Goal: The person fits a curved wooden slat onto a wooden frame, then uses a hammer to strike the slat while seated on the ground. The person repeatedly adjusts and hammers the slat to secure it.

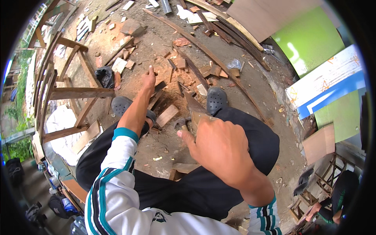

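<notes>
My right hand (221,147) is closed round the handle of a handsaw, in front of my right knee. The saw's brownish, tapered blade (194,105) points away from me, between my feet. Farther off to the left, my left arm reaches past my left knee. My left hand (149,80) has its thumb stretched out and its other fingers curled, mostly hidden; what they hold, if anything, I cannot make out. Just beside that wrist are narrow dark wood pieces (156,98). A lighter wood block (167,115) lies on the ground between my feet, nearer me.
Sawdust (160,58) and several wood offcuts (181,63) litter the ground ahead. A long wooden strip (211,55) runs diagonally across it. Wooden frames (82,93) stand on the left. Green panels (305,43) lean at the right. Another person (340,196) sits at the lower right.
</notes>
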Tool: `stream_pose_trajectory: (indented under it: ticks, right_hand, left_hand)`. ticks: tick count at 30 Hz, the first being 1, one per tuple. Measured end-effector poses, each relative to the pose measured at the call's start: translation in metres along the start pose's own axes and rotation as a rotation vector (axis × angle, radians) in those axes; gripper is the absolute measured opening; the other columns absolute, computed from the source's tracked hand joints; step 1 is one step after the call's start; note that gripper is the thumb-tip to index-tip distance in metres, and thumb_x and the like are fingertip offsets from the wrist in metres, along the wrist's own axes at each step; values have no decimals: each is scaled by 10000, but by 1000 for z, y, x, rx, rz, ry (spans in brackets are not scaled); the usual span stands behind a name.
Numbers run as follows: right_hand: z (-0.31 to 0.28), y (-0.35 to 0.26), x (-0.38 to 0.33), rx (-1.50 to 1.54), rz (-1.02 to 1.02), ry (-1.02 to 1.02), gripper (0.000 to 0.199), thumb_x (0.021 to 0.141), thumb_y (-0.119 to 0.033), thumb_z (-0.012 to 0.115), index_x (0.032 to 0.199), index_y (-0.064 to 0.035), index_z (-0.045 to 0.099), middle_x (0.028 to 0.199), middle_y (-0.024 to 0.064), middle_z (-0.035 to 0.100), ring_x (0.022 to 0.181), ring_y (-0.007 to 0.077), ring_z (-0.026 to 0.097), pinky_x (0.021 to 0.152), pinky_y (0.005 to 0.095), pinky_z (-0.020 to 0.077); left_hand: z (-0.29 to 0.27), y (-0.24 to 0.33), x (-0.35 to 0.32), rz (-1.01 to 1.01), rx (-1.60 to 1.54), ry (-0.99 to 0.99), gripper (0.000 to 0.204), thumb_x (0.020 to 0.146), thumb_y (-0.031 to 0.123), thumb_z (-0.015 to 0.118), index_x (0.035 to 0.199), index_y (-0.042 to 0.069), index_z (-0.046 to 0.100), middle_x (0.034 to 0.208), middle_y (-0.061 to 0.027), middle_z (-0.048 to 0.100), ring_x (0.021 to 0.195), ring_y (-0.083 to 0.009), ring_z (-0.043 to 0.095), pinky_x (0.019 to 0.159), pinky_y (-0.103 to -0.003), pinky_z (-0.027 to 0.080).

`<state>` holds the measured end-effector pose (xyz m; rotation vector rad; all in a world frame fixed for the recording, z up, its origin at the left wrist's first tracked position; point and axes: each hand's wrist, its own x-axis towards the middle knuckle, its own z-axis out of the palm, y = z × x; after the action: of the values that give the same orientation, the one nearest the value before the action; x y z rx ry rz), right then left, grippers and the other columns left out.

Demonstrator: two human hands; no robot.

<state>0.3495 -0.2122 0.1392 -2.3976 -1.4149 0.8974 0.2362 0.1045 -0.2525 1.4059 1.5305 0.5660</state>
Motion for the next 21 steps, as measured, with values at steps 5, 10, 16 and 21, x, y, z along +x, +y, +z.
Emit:
stream_pose_trajectory:
  ticks: [5, 10, 16, 21]
  right_hand:
    - [3, -17, 26, -63, -89, -44, 597, 916, -530, 636, 741, 34, 721, 709, 267, 676, 670, 408, 706, 607, 473, 562]
    - [13, -30, 49, -183, -106, -70, 639, 904, -568, 630, 746, 44, 721, 721, 272, 678, 746, 432, 707, 671, 497, 564]
    - [25, -43, 60, -286, -117, -159, 660, 893, -583, 642, 783, 64, 708, 751, 287, 682, 762, 450, 700, 703, 522, 561]
    - [45, -58, 62, -324, -41, -299, 666, 906, -569, 639, 961, 95, 632, 861, 325, 688, 885, 477, 691, 805, 530, 549]
  left_hand:
    - [-84, -31, -25, 406, 844, -301, 593, 948, 300, 597, 1471, 70, 440, 1222, -285, 649, 1143, -432, 628, 985, -497, 483]
    - [-139, -24, -69, 102, 1262, -496, 754, 891, 423, 664, 1518, 104, 393, 1465, -201, 510, 1324, -391, 513, 1068, -496, 455]
    - [-184, -63, -70, 11, 1103, -353, 760, 903, 420, 695, 1530, 136, 373, 1553, -157, 408, 1436, -344, 382, 1154, -500, 343]
    - [-200, -111, -60, 31, 1165, -301, 678, 850, 466, 751, 1389, 121, 524, 1388, -140, 558, 1349, -339, 465, 1116, -485, 371]
